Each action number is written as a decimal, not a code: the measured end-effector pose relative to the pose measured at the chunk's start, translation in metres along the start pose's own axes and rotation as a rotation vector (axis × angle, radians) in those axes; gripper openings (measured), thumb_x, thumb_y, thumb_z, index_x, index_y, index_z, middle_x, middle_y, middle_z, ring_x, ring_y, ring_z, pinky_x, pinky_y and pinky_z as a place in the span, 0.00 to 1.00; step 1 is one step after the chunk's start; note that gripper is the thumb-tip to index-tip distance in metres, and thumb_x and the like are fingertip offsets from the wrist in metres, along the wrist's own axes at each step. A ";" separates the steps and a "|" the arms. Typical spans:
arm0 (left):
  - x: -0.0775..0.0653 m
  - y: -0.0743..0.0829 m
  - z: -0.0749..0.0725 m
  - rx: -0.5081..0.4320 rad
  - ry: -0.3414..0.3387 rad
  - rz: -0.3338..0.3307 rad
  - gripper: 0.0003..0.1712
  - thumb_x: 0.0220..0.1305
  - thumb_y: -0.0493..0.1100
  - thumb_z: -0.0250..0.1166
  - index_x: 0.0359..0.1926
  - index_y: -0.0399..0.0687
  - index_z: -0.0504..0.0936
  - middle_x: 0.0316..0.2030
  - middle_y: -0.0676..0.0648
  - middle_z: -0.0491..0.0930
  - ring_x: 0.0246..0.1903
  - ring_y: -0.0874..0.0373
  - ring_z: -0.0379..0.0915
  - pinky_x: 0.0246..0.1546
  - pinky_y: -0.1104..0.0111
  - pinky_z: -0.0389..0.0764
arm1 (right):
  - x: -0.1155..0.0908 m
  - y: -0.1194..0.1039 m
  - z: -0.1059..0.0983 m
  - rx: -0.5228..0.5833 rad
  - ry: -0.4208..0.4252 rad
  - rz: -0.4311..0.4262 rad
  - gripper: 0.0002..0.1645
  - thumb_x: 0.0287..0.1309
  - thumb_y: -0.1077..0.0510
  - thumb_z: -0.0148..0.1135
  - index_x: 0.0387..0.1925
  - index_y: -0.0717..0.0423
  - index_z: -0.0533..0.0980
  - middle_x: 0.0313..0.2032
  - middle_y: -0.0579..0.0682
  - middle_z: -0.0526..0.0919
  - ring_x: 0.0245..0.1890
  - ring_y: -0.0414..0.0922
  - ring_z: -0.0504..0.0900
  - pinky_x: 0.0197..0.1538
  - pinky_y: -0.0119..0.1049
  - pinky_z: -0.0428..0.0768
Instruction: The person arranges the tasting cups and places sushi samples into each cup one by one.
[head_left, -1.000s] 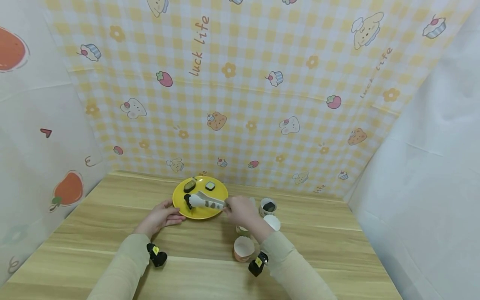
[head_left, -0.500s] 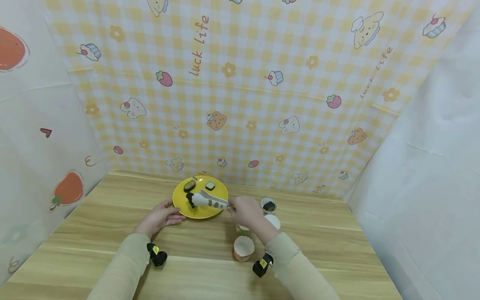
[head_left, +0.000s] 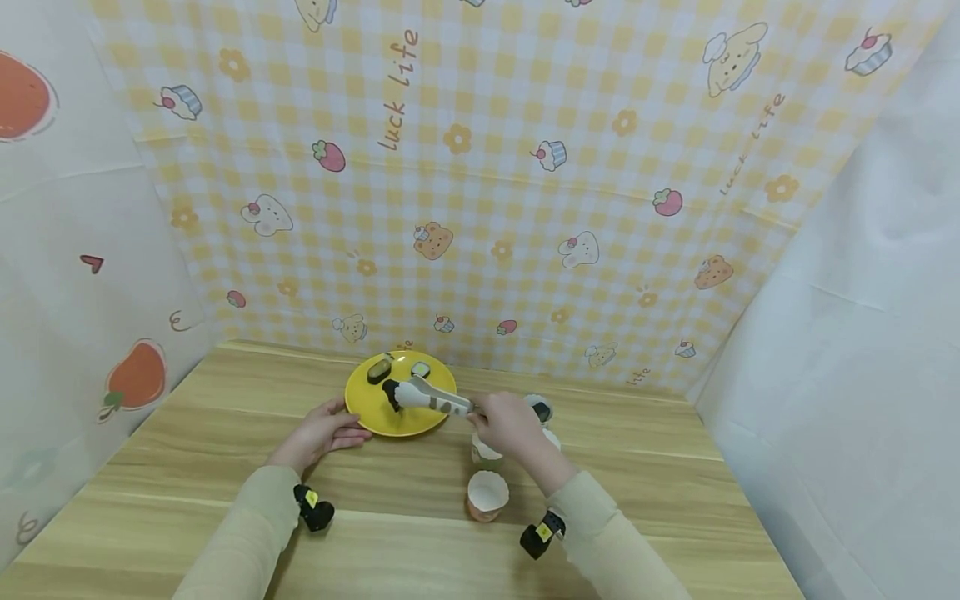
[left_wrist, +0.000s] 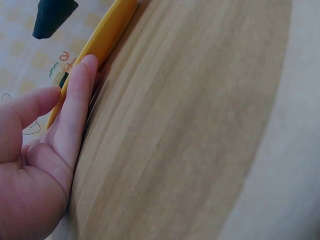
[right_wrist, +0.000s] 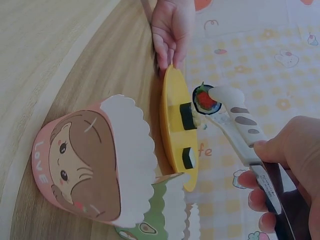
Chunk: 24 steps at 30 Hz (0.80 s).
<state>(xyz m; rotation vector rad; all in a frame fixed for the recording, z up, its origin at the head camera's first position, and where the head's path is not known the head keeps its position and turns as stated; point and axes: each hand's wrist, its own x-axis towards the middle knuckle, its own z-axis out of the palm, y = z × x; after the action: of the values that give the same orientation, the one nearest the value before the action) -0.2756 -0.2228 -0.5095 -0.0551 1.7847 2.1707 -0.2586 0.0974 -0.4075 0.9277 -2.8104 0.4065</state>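
Observation:
My left hand (head_left: pixel 318 437) pinches the left rim of a yellow plate (head_left: pixel 412 427), thumb on top and fingers beneath. My right hand (head_left: pixel 510 425) holds white food tongs (head_left: pixel 444 402) with brown-grey patches. Between the tongs' tips is a sushi roll (right_wrist: pixel 206 100), dark outside with a red and green centre, raised over the plate. Two more toy-like sushi pieces lie on the plate's far side: an oblong dark-sided piece (head_left: pixel 379 371) and a small pale-topped one (head_left: pixel 421 369).
Right of the plate stand several paper cups: a pink cup (head_left: pixel 487 497) in front, a green cup (right_wrist: pixel 159 205) behind it, a white-rimmed cup (head_left: pixel 552 438) partly behind my right wrist, and a back cup with a dark piece (head_left: pixel 542 412) inside. A patterned cloth (head_left: pixel 480 208) hangs behind.
My right hand, the tongs and the sushi roll have shifted to the right and slightly up, above the plate. My left hand and the plate stay where they were.

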 end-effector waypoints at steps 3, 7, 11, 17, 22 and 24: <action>0.001 0.000 -0.001 -0.010 -0.001 0.004 0.36 0.73 0.32 0.48 0.71 0.27 0.38 0.38 0.38 0.81 0.36 0.50 0.82 0.43 0.60 0.83 | -0.004 0.003 -0.002 0.006 0.021 -0.003 0.07 0.63 0.56 0.62 0.28 0.50 0.77 0.17 0.38 0.71 0.14 0.35 0.62 0.16 0.27 0.60; 0.002 -0.002 -0.003 -0.028 -0.004 0.008 0.36 0.73 0.31 0.47 0.71 0.27 0.38 0.37 0.39 0.82 0.36 0.50 0.83 0.43 0.60 0.83 | -0.010 0.008 -0.002 0.017 0.046 0.000 0.05 0.62 0.56 0.63 0.31 0.51 0.80 0.21 0.37 0.77 0.14 0.33 0.63 0.15 0.26 0.60; 0.003 -0.003 -0.003 -0.022 -0.005 0.009 0.36 0.73 0.31 0.47 0.71 0.26 0.37 0.37 0.39 0.81 0.36 0.50 0.82 0.43 0.59 0.83 | -0.015 0.012 -0.003 0.019 0.072 -0.004 0.03 0.60 0.56 0.65 0.35 0.51 0.82 0.24 0.39 0.79 0.14 0.34 0.63 0.15 0.26 0.61; 0.002 -0.003 -0.002 -0.007 0.004 0.002 0.37 0.73 0.32 0.48 0.71 0.27 0.37 0.38 0.38 0.81 0.36 0.50 0.82 0.43 0.60 0.83 | -0.024 0.016 -0.006 -0.009 0.123 -0.026 0.08 0.59 0.58 0.66 0.40 0.55 0.82 0.23 0.40 0.77 0.16 0.33 0.66 0.17 0.25 0.65; 0.002 -0.003 -0.002 0.005 0.017 -0.005 0.36 0.73 0.32 0.48 0.71 0.27 0.38 0.37 0.39 0.81 0.37 0.51 0.82 0.43 0.60 0.83 | -0.032 0.020 -0.009 0.009 0.127 -0.009 0.07 0.58 0.59 0.66 0.38 0.56 0.82 0.24 0.40 0.77 0.18 0.34 0.67 0.20 0.26 0.68; 0.002 -0.003 -0.003 0.009 0.019 -0.005 0.35 0.73 0.32 0.48 0.71 0.27 0.39 0.37 0.39 0.81 0.37 0.50 0.82 0.43 0.60 0.83 | -0.034 0.021 -0.010 0.004 0.128 0.003 0.07 0.58 0.58 0.67 0.38 0.56 0.81 0.25 0.40 0.77 0.21 0.35 0.68 0.21 0.26 0.69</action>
<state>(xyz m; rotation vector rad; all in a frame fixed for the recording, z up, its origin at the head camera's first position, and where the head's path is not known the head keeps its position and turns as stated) -0.2775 -0.2243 -0.5130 -0.0781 1.8027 2.1659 -0.2436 0.1359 -0.4104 0.8657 -2.6964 0.4557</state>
